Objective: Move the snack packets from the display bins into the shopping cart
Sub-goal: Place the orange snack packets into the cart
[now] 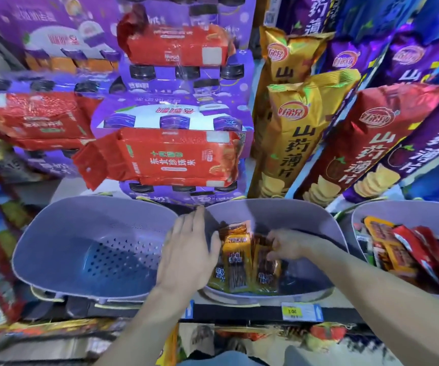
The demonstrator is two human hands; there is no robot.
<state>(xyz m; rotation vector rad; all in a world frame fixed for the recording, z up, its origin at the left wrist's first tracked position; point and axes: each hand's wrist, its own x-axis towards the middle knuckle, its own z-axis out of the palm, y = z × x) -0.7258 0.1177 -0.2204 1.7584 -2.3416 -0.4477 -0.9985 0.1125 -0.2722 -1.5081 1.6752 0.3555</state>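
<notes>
Both hands were at the middle bin (292, 207)! The right hand (289, 244) had its fingers curled round an orange snack packet (264, 270) standing inside it. The left hand (189, 249) lay flat, fingers straight, beside the other orange packets (235, 262). The left bin (81, 215) showed its perforated floor, and the right bin (387, 207) held red and orange packets (408, 249).

The far-right lavender plastic bin (403, 207) was cropped by the frame edge. Fingertips of the right hand (289, 244) were hidden among orange foil snack packets (235, 249). Small print on the yellow price label (293, 311) was illegible.
</notes>
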